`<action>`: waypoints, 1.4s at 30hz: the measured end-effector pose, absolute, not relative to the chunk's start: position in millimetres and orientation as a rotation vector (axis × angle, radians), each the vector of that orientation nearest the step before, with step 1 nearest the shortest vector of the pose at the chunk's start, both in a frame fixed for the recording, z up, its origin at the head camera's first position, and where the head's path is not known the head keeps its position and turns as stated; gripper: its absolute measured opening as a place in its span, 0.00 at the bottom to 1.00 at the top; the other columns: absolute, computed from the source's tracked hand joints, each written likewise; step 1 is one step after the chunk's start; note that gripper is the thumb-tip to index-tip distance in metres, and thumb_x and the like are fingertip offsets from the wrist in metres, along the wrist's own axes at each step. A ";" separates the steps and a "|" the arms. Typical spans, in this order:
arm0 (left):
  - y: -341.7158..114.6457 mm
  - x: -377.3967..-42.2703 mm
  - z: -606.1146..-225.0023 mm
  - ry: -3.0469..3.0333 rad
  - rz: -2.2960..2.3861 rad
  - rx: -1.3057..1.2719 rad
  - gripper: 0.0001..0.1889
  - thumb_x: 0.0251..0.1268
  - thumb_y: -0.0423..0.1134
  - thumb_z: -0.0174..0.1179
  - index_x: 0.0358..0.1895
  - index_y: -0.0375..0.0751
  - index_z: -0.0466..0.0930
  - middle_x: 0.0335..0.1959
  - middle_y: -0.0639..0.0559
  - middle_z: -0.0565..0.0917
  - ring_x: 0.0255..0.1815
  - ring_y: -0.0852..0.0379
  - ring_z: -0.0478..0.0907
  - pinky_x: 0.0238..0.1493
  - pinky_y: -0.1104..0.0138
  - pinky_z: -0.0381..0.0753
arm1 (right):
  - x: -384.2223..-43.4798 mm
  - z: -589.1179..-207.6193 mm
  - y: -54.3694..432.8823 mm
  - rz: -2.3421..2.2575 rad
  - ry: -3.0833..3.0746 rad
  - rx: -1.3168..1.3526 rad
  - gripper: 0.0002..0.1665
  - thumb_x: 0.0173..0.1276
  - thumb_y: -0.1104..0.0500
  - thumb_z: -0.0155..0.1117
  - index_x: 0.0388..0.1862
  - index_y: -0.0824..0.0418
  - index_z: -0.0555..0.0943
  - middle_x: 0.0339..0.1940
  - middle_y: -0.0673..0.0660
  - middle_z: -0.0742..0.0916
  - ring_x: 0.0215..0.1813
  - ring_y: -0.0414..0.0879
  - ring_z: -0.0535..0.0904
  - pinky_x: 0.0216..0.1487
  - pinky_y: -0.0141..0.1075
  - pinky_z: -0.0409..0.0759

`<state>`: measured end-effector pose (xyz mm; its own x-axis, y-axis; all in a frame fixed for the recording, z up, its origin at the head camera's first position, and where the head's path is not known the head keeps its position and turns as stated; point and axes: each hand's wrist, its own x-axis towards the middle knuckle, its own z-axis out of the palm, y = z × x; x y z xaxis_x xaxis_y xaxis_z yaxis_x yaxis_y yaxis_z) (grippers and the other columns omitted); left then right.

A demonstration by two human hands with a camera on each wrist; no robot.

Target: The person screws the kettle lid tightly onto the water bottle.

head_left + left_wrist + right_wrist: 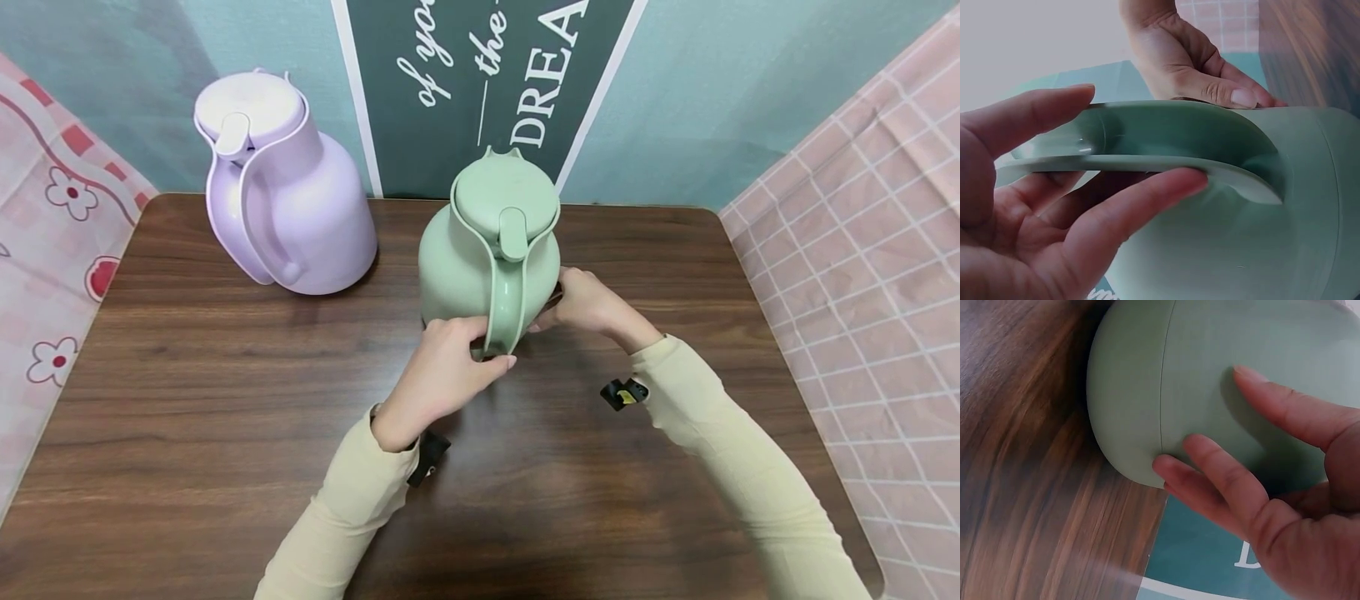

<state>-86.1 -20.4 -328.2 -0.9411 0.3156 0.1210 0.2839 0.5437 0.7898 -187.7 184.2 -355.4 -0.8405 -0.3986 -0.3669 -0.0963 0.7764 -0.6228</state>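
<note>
A light green thermos jug (450, 258) is at the back middle of the table, its lid on top and its handle (507, 308) toward me. My left hand (446, 371) holds that handle, thumb on one side and index finger on the other; the left wrist view shows the remaining fingers partly hidden behind it. With extended fingers, my right hand (592, 302) touches the lower right side of the jug's body (1210, 337). Whether the base rests fully on the table cannot be made out.
To the left stands a lilac thermos jug (330, 208) of the same shape. Both are on a dark brown wooden table (187, 433). Behind it hangs a blue-green cloth (697, 100) with white lettering; pink checked cloth (862, 217) borders the right side.
</note>
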 end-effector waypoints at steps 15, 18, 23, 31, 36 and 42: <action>-50.1 -105.9 -328.1 2.759 1.399 0.340 0.06 0.51 0.37 0.65 0.31 0.40 0.81 0.28 0.52 0.82 0.32 0.54 0.77 0.38 0.61 0.73 | -205.7 -364.2 146.0 -0.851 2.572 -0.365 0.30 0.50 0.58 0.73 0.51 0.66 0.74 0.44 0.62 0.82 0.47 0.52 0.78 0.46 0.41 0.75; -54.5 -111.7 -328.6 2.755 1.401 0.309 0.07 0.51 0.38 0.66 0.32 0.40 0.81 0.29 0.52 0.82 0.34 0.54 0.77 0.40 0.60 0.73 | -210.6 -364.4 139.0 -0.848 2.580 -0.357 0.31 0.50 0.58 0.73 0.51 0.66 0.73 0.45 0.62 0.82 0.48 0.53 0.78 0.47 0.41 0.74; -60.5 -119.8 -328.0 2.748 1.389 0.274 0.07 0.50 0.38 0.66 0.32 0.39 0.81 0.29 0.51 0.82 0.35 0.53 0.76 0.41 0.60 0.72 | -218.3 -364.9 130.3 -0.846 2.585 -0.344 0.31 0.50 0.58 0.73 0.52 0.65 0.73 0.46 0.62 0.81 0.50 0.54 0.76 0.48 0.41 0.74; -66.3 -129.7 -326.7 2.764 1.360 0.238 0.08 0.50 0.38 0.67 0.31 0.38 0.81 0.29 0.49 0.82 0.36 0.51 0.77 0.41 0.60 0.71 | -226.9 -366.2 122.0 -0.864 2.593 -0.370 0.33 0.50 0.58 0.73 0.55 0.65 0.71 0.48 0.62 0.81 0.52 0.54 0.76 0.50 0.41 0.73; -68.4 -135.3 -325.9 2.762 1.355 0.197 0.08 0.51 0.38 0.66 0.32 0.38 0.81 0.30 0.48 0.82 0.37 0.50 0.76 0.42 0.60 0.71 | -230.9 -367.7 117.6 -0.872 2.586 -0.384 0.35 0.53 0.57 0.71 0.58 0.64 0.69 0.52 0.61 0.79 0.55 0.53 0.74 0.51 0.41 0.72; -70.4 -142.8 -326.2 2.779 1.339 0.184 0.08 0.52 0.38 0.65 0.32 0.38 0.81 0.31 0.48 0.82 0.38 0.49 0.76 0.43 0.60 0.70 | -234.6 -367.6 112.4 -0.875 2.578 -0.394 0.36 0.56 0.56 0.68 0.61 0.65 0.66 0.56 0.61 0.76 0.58 0.53 0.72 0.53 0.41 0.71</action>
<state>-142.8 -70.4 -326.2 -0.9916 0.1290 0.0057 0.0848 0.6176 0.7819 -234.6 112.4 -367.6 -0.8851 -0.3798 -0.2690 -0.1375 0.7656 -0.6284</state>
